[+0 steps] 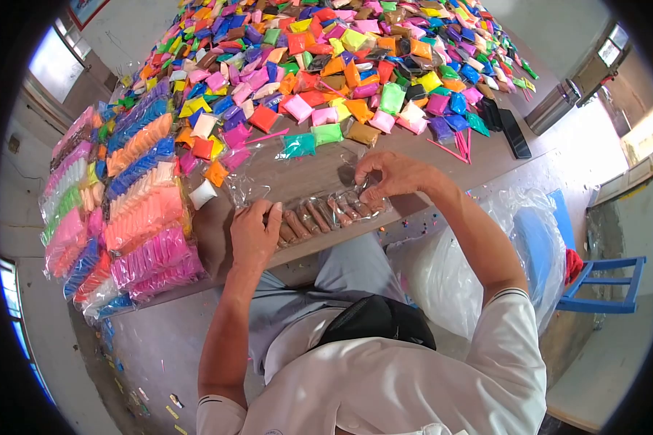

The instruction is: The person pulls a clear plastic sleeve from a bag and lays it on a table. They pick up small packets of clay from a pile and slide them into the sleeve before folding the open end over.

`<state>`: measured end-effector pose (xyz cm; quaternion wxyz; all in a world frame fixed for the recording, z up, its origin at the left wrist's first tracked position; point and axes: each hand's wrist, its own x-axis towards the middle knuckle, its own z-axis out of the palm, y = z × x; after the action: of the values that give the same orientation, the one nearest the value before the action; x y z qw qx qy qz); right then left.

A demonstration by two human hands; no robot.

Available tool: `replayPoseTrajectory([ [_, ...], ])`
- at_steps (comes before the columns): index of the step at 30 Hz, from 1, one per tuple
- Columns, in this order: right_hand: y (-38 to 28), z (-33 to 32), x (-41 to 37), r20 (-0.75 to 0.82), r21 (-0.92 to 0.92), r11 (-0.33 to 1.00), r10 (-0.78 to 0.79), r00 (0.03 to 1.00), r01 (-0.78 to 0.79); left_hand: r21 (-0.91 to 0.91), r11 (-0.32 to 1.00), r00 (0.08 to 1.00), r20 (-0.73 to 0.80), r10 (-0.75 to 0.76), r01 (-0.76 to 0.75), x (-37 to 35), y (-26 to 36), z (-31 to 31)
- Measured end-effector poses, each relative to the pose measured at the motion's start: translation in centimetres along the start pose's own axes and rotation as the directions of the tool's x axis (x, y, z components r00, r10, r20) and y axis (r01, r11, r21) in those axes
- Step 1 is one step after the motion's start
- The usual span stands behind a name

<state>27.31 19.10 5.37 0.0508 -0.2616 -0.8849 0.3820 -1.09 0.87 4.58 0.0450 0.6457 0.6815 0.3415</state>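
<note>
On the near edge of the table lies a clear plastic bag (319, 214) with a row of several small brown packets standing side by side in it. At the bag's left end is my left hand (256, 230), its fingers closed on the plastic. My right hand (399, 176) pinches the other end, thumb and fingertips together beside the last packets. Loose clear film (247, 185) rises behind my left hand. A teal packet (299, 145) and a white packet (203, 194) lie just beyond the bag.
A big heap of colourful packets (326, 65) covers the far table. Filled bags in stacks (149, 210) stand at the left. Pink sticks (457, 148), a black phone (515, 134) and a steel flask (553, 106) lie right. Beside my legs are a large plastic sack (442, 279) and blue chair (606, 286).
</note>
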Motion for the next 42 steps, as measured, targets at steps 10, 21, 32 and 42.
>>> replayPoseTrajectory([
  [10,-0.8,-1.3,-1.2,-0.192,0.199,0.980,0.048,0.980,-0.008,-0.025,0.999,1.000,0.006,-0.021,0.021,-0.1,0.2,-0.1],
  [21,-8.3,2.8,0.1,-0.345,-0.224,0.963,-0.224,0.911,0.152,-0.007,1.000,1.000,0.015,-0.020,0.020,-0.1,0.1,0.1],
  [32,-7.0,4.5,2.7,-0.114,-0.162,0.980,-0.132,0.985,0.113,-0.012,0.999,0.998,0.038,-0.044,0.045,-0.3,0.3,0.0],
  [42,-7.8,6.9,6.0,0.078,-0.081,0.985,-0.145,0.986,0.152,-0.005,1.000,0.998,0.059,-0.024,0.025,-0.3,-0.1,0.1],
])
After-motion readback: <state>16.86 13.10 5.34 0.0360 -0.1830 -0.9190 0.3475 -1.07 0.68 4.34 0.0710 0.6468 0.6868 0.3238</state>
